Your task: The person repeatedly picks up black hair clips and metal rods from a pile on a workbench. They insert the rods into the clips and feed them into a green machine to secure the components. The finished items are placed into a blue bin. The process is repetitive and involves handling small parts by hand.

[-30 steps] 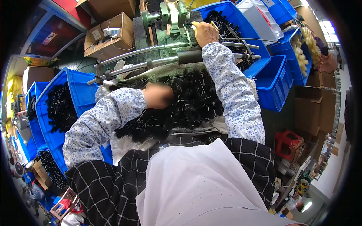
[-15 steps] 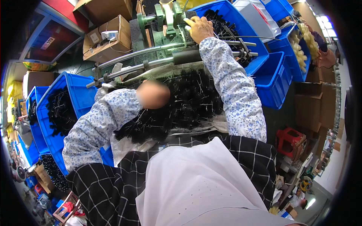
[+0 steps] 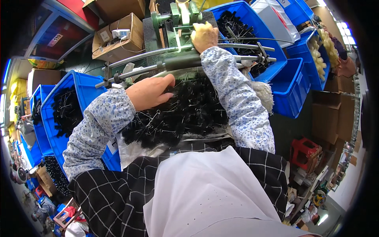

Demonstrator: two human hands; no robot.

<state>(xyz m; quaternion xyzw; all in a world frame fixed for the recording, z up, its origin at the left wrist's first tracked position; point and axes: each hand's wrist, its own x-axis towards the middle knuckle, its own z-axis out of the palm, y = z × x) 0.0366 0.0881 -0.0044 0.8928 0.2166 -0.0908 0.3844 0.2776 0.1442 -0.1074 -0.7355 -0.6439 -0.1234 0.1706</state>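
Note:
My right hand [image 3: 205,36] is at the green machine [image 3: 175,17] at the top, fingers bent together beside its lit wheel. Whatever they hold is hidden. My left hand [image 3: 152,92] hovers at the left side of a pile of black bristle brushes [image 3: 189,110] with thin wire stems and ring ends. Its thumb and fingers are apart, with nothing seen between them. The pile lies on a pale cloth [image 3: 134,152] in front of my body. A dark roller [image 3: 182,61] on a metal rod crosses between the pile and the machine.
Blue bins of black brushes stand at left [image 3: 81,93] and upper right [image 3: 272,63]. Another blue bin [image 3: 292,89] sits farther right, below one with pale yellowish pieces [image 3: 316,59]. A cardboard box [image 3: 118,43] is left of the machine. A red stool [image 3: 304,154] stands lower right.
My right hand has shifted left, closer to the machine's wheel, and its fingers are drawn in. My left hand has moved slightly left and up over the pile.

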